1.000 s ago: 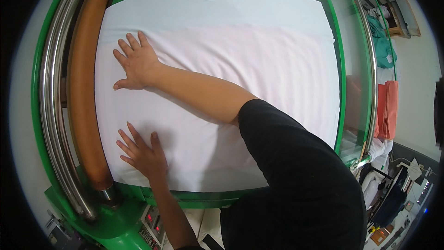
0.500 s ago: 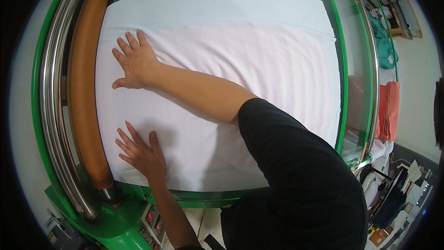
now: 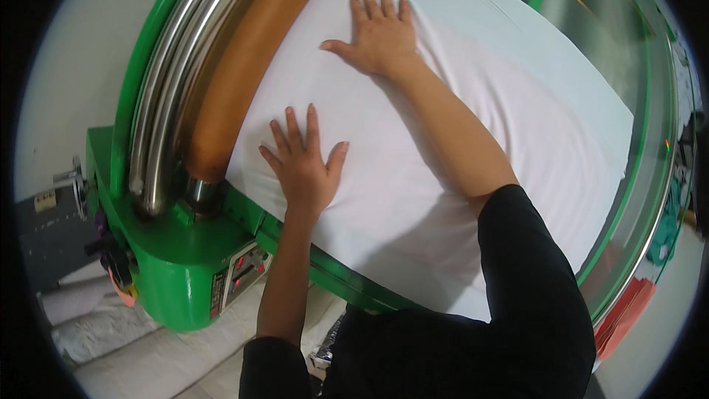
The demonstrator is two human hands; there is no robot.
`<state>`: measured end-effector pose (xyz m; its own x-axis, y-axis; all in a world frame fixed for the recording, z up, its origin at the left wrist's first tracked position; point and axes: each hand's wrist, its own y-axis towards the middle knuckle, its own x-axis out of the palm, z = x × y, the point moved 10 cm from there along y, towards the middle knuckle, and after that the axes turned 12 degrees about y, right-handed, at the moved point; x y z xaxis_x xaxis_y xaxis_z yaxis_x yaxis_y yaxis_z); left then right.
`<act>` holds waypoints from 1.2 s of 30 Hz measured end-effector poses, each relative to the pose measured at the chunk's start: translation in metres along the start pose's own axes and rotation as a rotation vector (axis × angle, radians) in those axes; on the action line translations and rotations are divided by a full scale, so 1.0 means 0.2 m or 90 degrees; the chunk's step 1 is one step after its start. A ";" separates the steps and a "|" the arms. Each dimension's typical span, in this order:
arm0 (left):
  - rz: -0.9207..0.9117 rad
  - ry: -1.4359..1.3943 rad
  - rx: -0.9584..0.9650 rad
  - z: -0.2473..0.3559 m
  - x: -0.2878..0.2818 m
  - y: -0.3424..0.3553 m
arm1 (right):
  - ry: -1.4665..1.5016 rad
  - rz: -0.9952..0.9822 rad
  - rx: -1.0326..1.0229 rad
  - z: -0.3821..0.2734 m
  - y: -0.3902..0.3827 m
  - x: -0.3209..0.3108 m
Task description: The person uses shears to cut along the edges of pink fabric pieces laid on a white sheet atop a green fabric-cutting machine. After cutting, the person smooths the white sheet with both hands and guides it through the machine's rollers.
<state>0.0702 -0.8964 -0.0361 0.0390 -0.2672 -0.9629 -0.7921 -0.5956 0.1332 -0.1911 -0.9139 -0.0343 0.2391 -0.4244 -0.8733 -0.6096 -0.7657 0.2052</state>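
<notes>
A wide sheet of white fabric [image 3: 450, 111] lies over the bed of a green machine, with soft wrinkles running across its right half. Both my hands rest on it, palms down and fingers spread, gripping nothing. My left hand [image 3: 305, 174] is on the near left part of the cloth, near the end of a brown roller [image 3: 229, 74]. Farther away and to the right, my right hand [image 3: 384, 38] presses flat beside the creases. The fabric's left edge meets the roller; whether it passes under cannot be seen.
Shiny metal bars [image 3: 166, 118] run beside the roller. A green housing [image 3: 177, 273] bears a control panel [image 3: 245, 272] with red lights at the near left. Long rolls [image 3: 118, 332] lie below it. Coral folded cloth [image 3: 624, 318] hangs beyond the green frame at right.
The view has swung left and tilted, so the machine appears turned and shifted rightward. My left hand lies a little farther in on the fabric. Both hands stay spread on it.
</notes>
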 end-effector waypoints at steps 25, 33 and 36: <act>-0.076 -0.028 -0.039 -0.06 -0.01 0.02 | -0.047 -0.038 -0.019 -0.07 0.03 -0.02; -0.029 -0.075 -0.048 -0.10 -0.05 0.01 | -0.052 -0.033 -0.011 -0.10 0.03 0.04; -0.025 -0.099 -0.054 -0.11 -0.11 0.06 | -0.061 0.008 -0.096 -0.16 0.05 0.03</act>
<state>0.0736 -0.9139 -0.0076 -0.0312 -0.1257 -0.9916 -0.7372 -0.6670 0.1078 -0.1729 -0.9392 -0.0228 0.1551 -0.3924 -0.9066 -0.4899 -0.8275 0.2744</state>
